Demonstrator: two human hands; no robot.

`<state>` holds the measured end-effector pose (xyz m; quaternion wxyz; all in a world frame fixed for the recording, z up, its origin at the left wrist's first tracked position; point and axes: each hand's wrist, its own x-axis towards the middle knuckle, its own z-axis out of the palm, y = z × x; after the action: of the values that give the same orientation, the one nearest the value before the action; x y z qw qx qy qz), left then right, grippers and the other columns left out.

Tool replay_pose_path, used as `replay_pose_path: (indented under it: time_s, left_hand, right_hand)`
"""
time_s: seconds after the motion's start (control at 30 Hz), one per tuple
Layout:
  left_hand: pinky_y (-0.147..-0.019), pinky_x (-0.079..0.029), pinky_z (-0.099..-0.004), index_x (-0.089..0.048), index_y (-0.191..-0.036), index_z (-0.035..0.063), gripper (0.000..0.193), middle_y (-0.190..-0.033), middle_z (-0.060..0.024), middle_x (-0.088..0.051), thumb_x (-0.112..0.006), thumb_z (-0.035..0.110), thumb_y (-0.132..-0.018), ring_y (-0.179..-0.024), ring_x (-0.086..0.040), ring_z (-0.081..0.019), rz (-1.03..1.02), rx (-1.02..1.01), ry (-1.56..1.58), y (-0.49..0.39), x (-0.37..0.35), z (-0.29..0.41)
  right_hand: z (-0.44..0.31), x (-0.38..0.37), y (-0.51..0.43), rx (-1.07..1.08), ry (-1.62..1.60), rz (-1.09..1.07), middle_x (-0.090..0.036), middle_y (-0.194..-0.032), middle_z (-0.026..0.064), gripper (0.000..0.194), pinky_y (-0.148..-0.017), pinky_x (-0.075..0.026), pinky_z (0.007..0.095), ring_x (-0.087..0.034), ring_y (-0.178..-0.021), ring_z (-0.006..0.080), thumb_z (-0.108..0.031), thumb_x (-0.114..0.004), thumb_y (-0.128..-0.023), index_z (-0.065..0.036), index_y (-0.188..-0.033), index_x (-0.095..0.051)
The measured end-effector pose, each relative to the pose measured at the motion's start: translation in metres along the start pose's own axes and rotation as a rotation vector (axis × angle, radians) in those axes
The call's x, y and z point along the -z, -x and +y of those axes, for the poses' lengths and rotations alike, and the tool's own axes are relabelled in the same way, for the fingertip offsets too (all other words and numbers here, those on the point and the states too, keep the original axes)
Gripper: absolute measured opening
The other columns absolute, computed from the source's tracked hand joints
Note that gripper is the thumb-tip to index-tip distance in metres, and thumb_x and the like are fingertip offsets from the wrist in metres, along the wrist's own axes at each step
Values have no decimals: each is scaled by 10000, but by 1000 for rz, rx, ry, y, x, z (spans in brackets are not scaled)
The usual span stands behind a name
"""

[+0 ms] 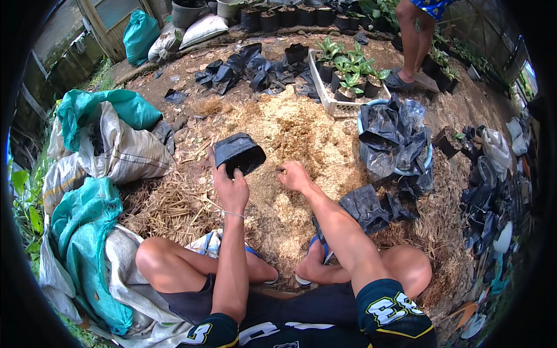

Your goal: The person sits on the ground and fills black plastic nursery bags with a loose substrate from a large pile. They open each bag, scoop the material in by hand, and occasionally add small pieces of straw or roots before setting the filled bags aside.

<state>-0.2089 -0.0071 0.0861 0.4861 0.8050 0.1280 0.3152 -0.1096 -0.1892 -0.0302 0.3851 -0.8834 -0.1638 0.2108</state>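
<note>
My left hand (230, 185) grips a black plastic nursery bag (235, 147), its mouth tipped towards me and to the right and its inside dark. The thumb is at the rim while the fingers go around the side. Just right of the bag, my right hand (294, 176) hovers over a heap of pale wood shavings (300, 130), fingers curled in; whether anything is pinched between them cannot be made out. Below my right forearm lie more black plastic bags (363, 209), crumpled on the ground.
At right, a light-blue basin (428, 163) holds crumpled black bags. A white crate (320, 82) of potted seedlings (352, 65) stands behind it, near another person's legs (411, 48). Dry straw (174, 213) and woven sacks (130, 148) are on the left. Loose black bags (256, 65) lie farther back.
</note>
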Motion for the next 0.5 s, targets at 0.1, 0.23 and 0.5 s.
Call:
replay_pose_path:
  time_s: [0.1,0.23,0.5]
  left_hand:
    - [-1204,-368,-423,-605,-1274,-143,433,-1716,-232,-265,-566,-46,-854,-1517,-389,-412,-28,65,-34,3,3,-14]
    - [-1114,-459,-431,-618,-1270,-150,433,-1542,-303,-488,-615,37,-879,-1307,-606,-425,-45,202,-94,6,4,-33]
    - [-1036,-519,-459,-665,-1267,-131,505,-1179,-349,-709,-698,187,-877,-1150,-696,-450,-227,434,-347,23,-1,-71]
  right_hand:
    - [8,35,2,60,-37,573,-747,-1131,138,280,-878,-606,415,-711,-945,259,-119,-635,-963,-43,-1201,-764]
    - [22,70,13,-185,-259,1203,-420,-1516,137,521,-888,-588,434,-622,-1176,247,-96,-633,-923,-79,-1435,-540]
    - [59,-6,59,-68,496,-3,-695,-1113,207,296,-806,-628,511,-734,-917,381,-128,-606,-919,-88,-1209,-649]
